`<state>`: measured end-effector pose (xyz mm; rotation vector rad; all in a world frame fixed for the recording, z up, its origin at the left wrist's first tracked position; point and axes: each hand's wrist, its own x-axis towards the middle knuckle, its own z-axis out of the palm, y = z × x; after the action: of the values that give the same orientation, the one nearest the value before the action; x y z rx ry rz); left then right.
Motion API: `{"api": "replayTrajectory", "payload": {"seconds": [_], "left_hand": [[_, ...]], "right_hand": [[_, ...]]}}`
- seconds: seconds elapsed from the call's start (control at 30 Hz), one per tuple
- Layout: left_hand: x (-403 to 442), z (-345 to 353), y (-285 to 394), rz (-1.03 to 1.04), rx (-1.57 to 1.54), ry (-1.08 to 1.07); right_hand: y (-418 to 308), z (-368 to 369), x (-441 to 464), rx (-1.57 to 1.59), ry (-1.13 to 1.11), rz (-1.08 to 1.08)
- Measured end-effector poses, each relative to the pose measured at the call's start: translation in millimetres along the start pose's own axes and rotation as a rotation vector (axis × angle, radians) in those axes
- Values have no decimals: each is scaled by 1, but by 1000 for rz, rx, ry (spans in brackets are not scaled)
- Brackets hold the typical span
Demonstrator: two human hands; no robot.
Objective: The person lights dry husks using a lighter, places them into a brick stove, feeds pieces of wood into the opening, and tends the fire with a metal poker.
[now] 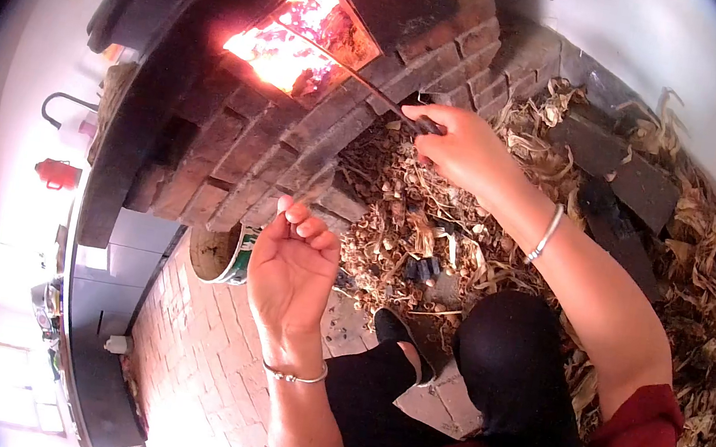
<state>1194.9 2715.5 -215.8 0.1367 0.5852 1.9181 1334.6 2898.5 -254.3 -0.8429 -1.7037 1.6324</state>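
Firebox [306, 36]: alight, in brick stove [280, 132].
Left hand [292, 278]: palm up, fingers loosely curled, nothing visible held.
Poker [373, 89]: far end past firebox's near edge; length likely spares hand the heat.
Right hand [458, 146]: fingers clenched round poker's near end.
Corn husks [710, 297]: heaped beside stove, probably fuel.

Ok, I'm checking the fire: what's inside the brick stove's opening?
Inside the opening are bright flames and the far end of the rod in the right hand. Glare hides what burns and the back.
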Motion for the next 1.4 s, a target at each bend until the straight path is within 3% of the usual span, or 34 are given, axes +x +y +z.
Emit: {"api": "replayTrajectory", "payload": {"seconds": [0.33,0.4,0.67,0.83,0.9,1.23,1.4], "left_hand": [[1,-2,1,7,-12,13],[2,-1,-1,8,-25,14],[4,-5,0,-6,-11,-44],[4,-3,0,-22,-40,-23],[4,-5,0,-17,-42,-27],[2,-2,-3,-33,-33,-33],[3,0,-7,-26,-13,-17]], "right_hand": [[-9,32,51,-162,34,-21],[-5,39,67,-324,107,-182],[2,54,96,-325,130,-264],[-8,48,81,-193,153,-227],[-15,35,58,65,48,24],[-13,-18,-29,-78,-1,25],[-11,-17,-31,-261,-76,-111]]}}
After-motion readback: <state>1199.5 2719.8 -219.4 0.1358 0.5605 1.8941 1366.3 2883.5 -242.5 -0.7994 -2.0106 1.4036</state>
